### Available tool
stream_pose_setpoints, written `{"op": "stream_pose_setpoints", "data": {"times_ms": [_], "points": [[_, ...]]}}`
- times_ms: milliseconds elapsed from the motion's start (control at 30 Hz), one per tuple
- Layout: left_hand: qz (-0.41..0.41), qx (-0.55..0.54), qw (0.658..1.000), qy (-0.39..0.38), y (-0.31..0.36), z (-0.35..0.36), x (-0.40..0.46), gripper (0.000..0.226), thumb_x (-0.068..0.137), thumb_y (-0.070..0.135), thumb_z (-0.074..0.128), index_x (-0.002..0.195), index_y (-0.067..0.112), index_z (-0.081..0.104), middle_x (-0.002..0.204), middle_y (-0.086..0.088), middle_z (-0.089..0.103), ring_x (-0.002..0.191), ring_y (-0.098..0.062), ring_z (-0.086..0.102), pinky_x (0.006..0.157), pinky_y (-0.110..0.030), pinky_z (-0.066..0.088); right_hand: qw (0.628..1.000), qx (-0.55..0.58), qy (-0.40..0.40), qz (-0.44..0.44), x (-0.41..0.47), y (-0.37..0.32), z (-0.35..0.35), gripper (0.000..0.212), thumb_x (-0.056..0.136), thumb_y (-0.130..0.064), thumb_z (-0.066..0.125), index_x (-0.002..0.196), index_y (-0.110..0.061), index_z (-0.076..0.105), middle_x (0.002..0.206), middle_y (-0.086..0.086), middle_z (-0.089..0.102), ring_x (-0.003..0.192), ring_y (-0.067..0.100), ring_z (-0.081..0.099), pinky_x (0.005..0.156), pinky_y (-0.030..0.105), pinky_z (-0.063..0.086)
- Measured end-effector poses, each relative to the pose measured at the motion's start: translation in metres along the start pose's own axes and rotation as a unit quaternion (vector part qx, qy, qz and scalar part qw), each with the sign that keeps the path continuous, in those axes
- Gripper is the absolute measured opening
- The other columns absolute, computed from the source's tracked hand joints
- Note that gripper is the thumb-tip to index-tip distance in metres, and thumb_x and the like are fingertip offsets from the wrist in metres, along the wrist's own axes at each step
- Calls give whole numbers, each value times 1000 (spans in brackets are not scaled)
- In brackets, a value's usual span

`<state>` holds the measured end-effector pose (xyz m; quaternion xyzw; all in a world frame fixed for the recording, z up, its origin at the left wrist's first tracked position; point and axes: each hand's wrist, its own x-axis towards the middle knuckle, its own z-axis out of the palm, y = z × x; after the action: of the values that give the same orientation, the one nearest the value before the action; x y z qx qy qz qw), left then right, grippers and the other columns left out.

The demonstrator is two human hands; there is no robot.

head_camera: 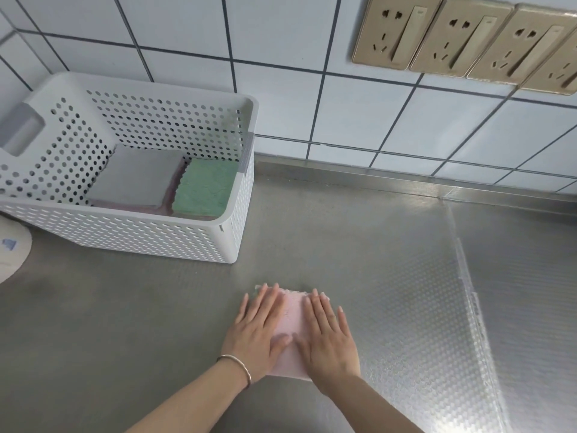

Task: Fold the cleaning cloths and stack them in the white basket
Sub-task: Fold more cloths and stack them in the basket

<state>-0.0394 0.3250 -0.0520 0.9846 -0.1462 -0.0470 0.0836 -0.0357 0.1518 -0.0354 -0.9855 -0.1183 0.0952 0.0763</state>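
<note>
So at this moment I had both hands flat on a folded pink cloth (293,326) lying on the steel tabletop (125,323), down around 6 o'clock in the view. My left hand (259,329) covered the cloth's left half and my right hand (327,335) covered the right half. As for grip, neither hand was pinching anything: fingers were straight, lying close together and pointing toward 12 o'clock, palms pressing the fabric down. Only a strip of pink showed between the hands, plus the near edge and the scalloped far edge past the fingertips. A thin bangle (237,368) sat on my left wrist.

The white basket (156,239) stood up at 10 o'clock from the cloth, well apart from it, against the tiled wall (343,120). Inside it a grey cloth (137,179) and a green cloth (204,190) lay folded side by side, grey on the left, with pink fabric peeking out underneath them.

A dimpled clear mat (421,292) covered the tabletop at 3 o'clock of my hands. Gold-coloured wall sockets (462,35) were up at 1 o'clock. The edge of a white round thing (12,254) poked in at 9 o'clock; couldn't tell what it was.
</note>
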Motion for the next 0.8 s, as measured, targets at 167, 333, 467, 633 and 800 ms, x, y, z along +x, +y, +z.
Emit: {"op": "stream_pose_setpoints", "data": {"times_ms": [167,333,467,633,800], "points": [[-12,-21,1000,6,-1,2,0,69,86,53,35,143,16,26,150,-8,30,139,-24,24,107,-44,21,1000,-11,6,-9,2,4,7,63,98,-51,10,143,-10,28,150,5,33,144,12,-1,111,38,13],[-22,-23,999,-13,1,0,3,71,85,55,37,144,16,27,151,-9,28,140,-24,22,108,-46,20,1000,-6,-5,-18,3,5,8,65,97,-52,10,144,-10,26,151,6,29,142,16,10,110,39,16],[-41,1,999,-31,5,-1,7,71,83,55,36,141,15,31,149,-9,33,138,-23,25,108,-46,19,1000,-23,-12,-18,4,6,9,65,97,-50,9,145,-8,23,152,7,26,144,16,5,112,35,11],[-123,-112,986,21,-1,-10,1,60,72,40,49,128,20,48,137,-6,45,121,-25,44,105,-42,34,998,7,43,35,4,0,-5,58,75,-39,56,123,-7,57,128,8,58,118,24,54,97,36,39],[-386,-419,822,17,0,-37,-5,41,76,10,61,116,13,54,109,-3,57,97,-22,58,84,-29,45,888,275,-12,369,-9,-9,-34,51,83,-25,55,132,-13,44,125,2,52,111,21,51,84,32,44]]}}
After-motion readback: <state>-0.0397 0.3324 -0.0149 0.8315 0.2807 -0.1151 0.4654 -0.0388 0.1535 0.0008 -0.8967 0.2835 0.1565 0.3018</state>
